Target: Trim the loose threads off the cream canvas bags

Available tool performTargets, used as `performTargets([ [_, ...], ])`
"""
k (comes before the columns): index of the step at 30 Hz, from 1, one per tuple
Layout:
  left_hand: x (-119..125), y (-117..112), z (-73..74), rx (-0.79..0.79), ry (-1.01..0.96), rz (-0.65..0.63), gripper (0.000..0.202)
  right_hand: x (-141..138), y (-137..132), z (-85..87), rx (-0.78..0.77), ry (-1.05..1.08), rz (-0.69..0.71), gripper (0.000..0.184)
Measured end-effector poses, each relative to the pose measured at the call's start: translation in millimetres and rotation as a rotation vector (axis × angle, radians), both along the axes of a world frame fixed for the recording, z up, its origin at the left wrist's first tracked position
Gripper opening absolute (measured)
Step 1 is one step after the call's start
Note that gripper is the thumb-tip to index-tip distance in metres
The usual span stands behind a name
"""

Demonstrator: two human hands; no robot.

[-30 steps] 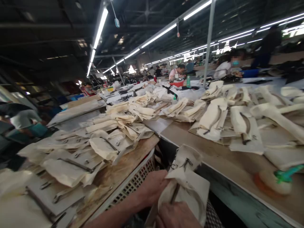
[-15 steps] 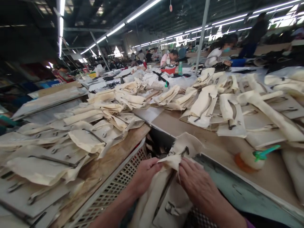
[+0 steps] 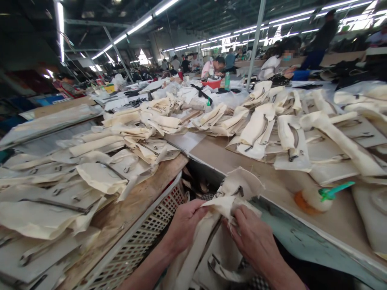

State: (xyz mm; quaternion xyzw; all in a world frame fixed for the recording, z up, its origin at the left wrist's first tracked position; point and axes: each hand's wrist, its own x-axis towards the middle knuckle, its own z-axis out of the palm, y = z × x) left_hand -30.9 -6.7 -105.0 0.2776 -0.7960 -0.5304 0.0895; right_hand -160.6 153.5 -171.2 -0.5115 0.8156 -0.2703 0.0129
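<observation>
The left hand (image 3: 185,225) and the right hand (image 3: 253,241) are both closed on one cream fabric piece (image 3: 225,205), pinching its folded upper edge between thumb and fingers, the two grips close together and almost touching. The piece sits right between the hands, low in the middle of the view, over the gap between the two counters. Its long axis runs from the pinched fold down toward the person's body, where the cloth hangs below the wrists; a rounded flap with a small dark metal fitting (image 3: 238,191) stands up just beyond the fingertips. Neither hand is nearer than the other: each holds its own side of the fold.

Just left of the left hand is a white lattice crate (image 3: 142,237), tucked against the edge of a wooden counter (image 3: 157,183) heaped with more cream pieces (image 3: 99,177). Right of the right hand, another counter (image 3: 272,189) carries a small bottle with a green nozzle (image 3: 317,196) lying on its side, and beyond it further stacks of folded pieces (image 3: 260,129). Well beyond, other people (image 3: 214,66) work at their benches under strip lights.

No brand, label or writing can be read anywhere.
</observation>
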Motion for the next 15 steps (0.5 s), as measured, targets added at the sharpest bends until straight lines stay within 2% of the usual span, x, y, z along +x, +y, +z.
performTargets([
  [5,0.6,-5.1,-7.9,-0.019,-0.007,0.015,0.035,6.1,8.6,-8.0,-0.036,-0.104,0.025,0.037],
  [7,0.8,-10.2,-16.1,-0.129,0.009,0.003,0.031,7.9,14.9,-8.3,-0.107,-0.096,0.075,0.036],
  [9,0.6,-15.2,-25.2,-0.373,0.022,0.004,0.028,7.5,20.9,-4.6,-0.197,-0.071,0.169,0.032],
  [12,1.7,-15.8,-34.7,-0.829,0.005,0.016,0.032,4.2,29.0,4.3,-0.278,-0.066,0.275,0.031],
  [15,8.5,-2.5,-35.7,-1.058,0.023,-0.05,0.031,1.9,36.5,10.1,-0.301,-0.032,0.271,0.03],
])
